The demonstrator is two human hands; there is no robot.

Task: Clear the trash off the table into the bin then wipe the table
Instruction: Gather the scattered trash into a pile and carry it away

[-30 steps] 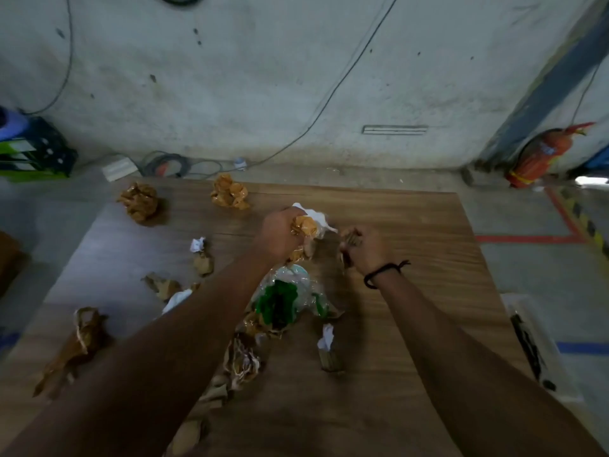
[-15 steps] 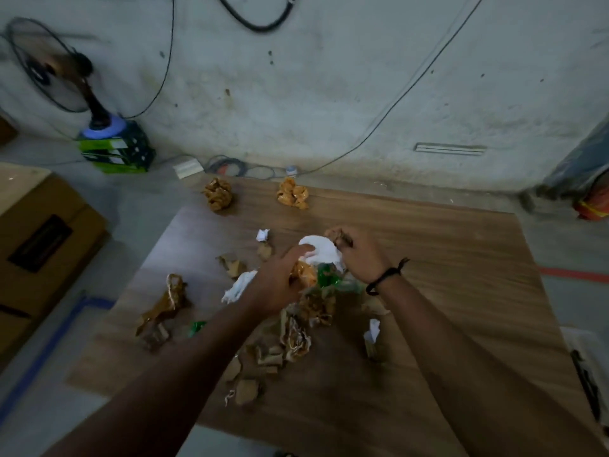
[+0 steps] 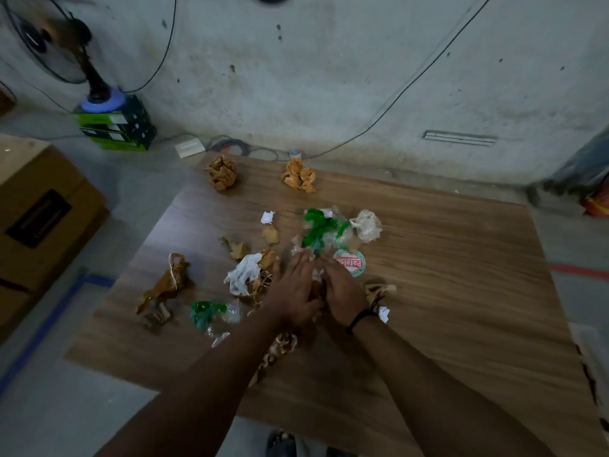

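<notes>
Back wall: stained grey concrete wall, thin black cables slanting across it, a slotted vent low at right.
Far left: a fan, blurred, stands on a green crate.
Left floor: a brown cardboard box, with blue tape running beside it.
Wall foot: a beige socket box lies just beside a coiled cable.
Right floor: a red line.

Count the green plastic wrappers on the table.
2. The far green wrapper lies just beyond the left hand and right hand; the near green wrapper lies closer in, to their left. More may hide under the hands.
</notes>
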